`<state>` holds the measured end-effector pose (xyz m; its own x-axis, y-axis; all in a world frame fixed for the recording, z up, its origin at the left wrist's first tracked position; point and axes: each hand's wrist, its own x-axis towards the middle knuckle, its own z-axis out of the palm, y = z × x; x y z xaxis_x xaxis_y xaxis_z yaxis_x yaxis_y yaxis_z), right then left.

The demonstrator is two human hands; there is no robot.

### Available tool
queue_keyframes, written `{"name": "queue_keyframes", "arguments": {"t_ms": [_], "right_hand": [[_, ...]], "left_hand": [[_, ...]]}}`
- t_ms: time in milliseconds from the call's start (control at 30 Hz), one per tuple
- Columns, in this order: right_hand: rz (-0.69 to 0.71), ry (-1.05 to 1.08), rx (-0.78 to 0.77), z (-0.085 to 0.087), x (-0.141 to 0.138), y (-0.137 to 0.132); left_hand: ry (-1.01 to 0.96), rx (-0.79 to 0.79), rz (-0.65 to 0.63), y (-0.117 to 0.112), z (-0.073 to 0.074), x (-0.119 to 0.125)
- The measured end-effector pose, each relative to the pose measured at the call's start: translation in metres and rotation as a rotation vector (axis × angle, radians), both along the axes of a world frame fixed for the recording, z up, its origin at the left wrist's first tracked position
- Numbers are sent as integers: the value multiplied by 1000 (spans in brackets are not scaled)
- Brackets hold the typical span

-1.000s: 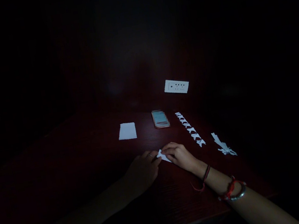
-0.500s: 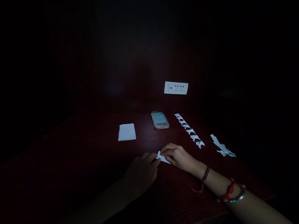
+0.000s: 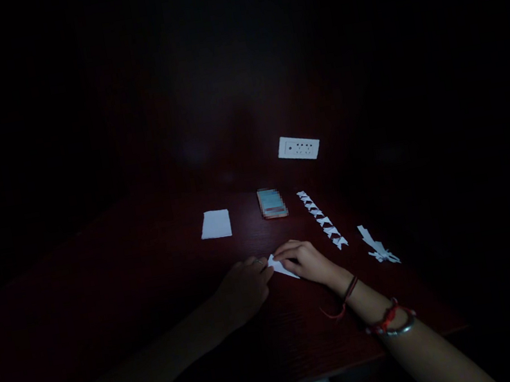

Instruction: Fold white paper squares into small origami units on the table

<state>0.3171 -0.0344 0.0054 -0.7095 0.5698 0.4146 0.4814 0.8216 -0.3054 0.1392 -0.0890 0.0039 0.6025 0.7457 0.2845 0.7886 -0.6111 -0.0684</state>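
Observation:
Between my hands a small folded piece of white paper [image 3: 283,268] lies on the dark red table [image 3: 319,343]. My left hand [image 3: 247,283], with a ring on one finger, grips its left edge; the fingertips are partly in shadow. From the right, my right hand [image 3: 307,262] presses on the upper part of the paper with its fingers bent together. A pointed corner of the paper shows below the right fingers. Part of the sheet is hidden under both hands.
A square white paper stack [image 3: 215,224] lies at the left, near a blurred-out phone-like object [image 3: 271,203]. To the right are a row of folded paper pieces [image 3: 322,219] and a heap of paper strips [image 3: 378,247]. A socket plate [image 3: 299,148] is on the wall.
My right fingers have shifted slightly on the folded paper, and more of its lower right corner shows. The camera view has moved a little. The other papers lie as before.

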Motion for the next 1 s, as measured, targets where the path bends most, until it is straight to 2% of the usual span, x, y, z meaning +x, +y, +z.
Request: {"name": "queue_keyframes", "arguments": {"t_ms": [300,600,733,1000], "right_hand": [[-37,-40,25,4,6,-5],[-41,-54,62,0,9,-6],[-55,-127,117,1,10,-7],[-127,-385,224,15,7,-14]], "left_hand": [[-14,-9,-29,4,10,3],[-71,-46,-104,19,-4,-2],[-48,-59,-109,19,-4,-1],[12,-30,-100,13,4,1]]}}
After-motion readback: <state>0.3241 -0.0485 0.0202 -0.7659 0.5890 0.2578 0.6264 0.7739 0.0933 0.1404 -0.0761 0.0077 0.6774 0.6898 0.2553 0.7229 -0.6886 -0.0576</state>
